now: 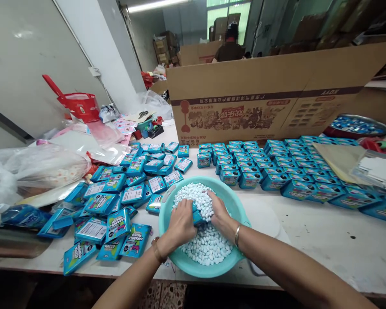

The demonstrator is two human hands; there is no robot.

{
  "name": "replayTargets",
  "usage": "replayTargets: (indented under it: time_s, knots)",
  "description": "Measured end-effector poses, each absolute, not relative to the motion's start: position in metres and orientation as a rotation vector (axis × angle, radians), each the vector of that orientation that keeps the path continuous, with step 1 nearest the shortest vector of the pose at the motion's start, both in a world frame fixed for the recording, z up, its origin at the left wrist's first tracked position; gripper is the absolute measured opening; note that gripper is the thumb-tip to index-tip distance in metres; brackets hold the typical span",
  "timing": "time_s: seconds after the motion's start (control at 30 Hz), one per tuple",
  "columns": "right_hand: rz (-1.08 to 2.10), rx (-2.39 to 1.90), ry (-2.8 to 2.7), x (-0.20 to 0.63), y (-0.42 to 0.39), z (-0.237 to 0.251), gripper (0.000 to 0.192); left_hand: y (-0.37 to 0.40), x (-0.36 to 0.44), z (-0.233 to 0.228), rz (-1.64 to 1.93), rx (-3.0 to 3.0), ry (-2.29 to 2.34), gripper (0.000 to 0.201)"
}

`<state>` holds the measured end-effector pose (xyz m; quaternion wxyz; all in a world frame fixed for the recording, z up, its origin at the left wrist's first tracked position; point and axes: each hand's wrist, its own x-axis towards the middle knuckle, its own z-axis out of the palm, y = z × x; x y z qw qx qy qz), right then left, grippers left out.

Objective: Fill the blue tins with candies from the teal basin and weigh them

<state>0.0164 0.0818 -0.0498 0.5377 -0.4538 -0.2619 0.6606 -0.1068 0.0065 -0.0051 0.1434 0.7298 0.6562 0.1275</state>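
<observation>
A turquoise plastic basin [165,253] stands at the table's front edge, holding a heap of small pale blue-white candies [209,249]. Over it, my left hand [182,223] grips a small blue candy box [197,214], which is mostly hidden behind the fingers. My right hand [221,214] is curled around a mound of the candies right beside that box. Its thumb shows on top, while the other fingers are largely buried. To the left lies a loose pile of blue flat boxes [117,225] printed "Caramelo Macizo".
Rows of upright blue boxes [297,189] line the table at right, before a large cardboard carton [244,81]. Plastic bags [28,167], a blue bottle [24,216] and a red basket [82,107] crowd the left. A person [230,47] is behind the carton.
</observation>
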Motion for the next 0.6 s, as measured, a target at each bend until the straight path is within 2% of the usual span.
replayTargets:
  time_s: [0.13,0.23,0.6]
  knots:
    - [1.533,-0.992,-0.571,0.01,0.077,-0.005,0.019,-0.003,-0.112,-0.013,0.863,1.863,1.913,0.07]
    - [1.528,-0.946,-0.653,0.009,0.072,0.019,0.017,-0.005,-0.111,-0.016,1.059,1.781,1.851,0.072]
    - [1.587,-0.94,-0.767,0.013,0.072,0.032,0.019,-0.001,-0.112,-0.008,1.161,1.738,1.743,0.071]
